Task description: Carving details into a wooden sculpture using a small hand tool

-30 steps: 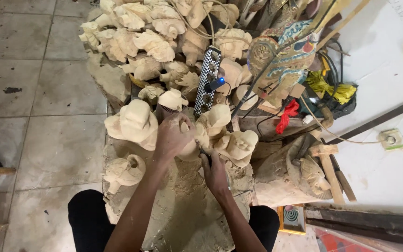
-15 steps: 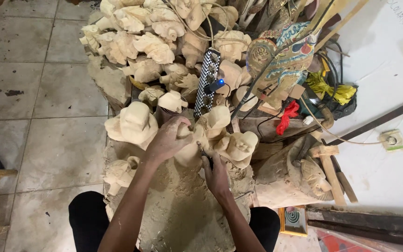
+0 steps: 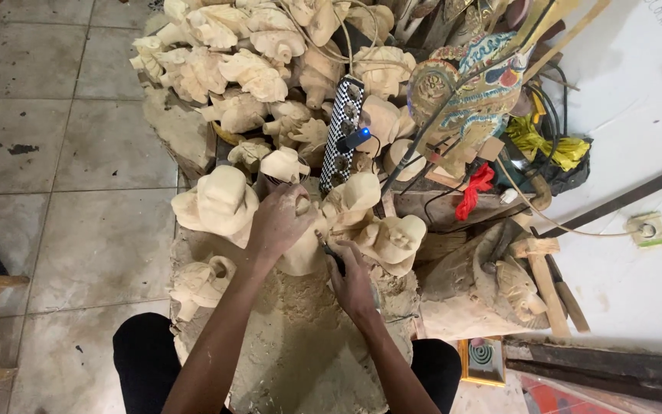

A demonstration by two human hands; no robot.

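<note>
Two hands: left hand atop wooden carving, right hand just beside

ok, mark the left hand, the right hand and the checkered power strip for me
left hand (image 3: 279, 222), head view, on the back of the hand.
right hand (image 3: 352, 282), head view, on the back of the hand.
checkered power strip (image 3: 342, 126), head view, on the middle of its patterned body.
</note>
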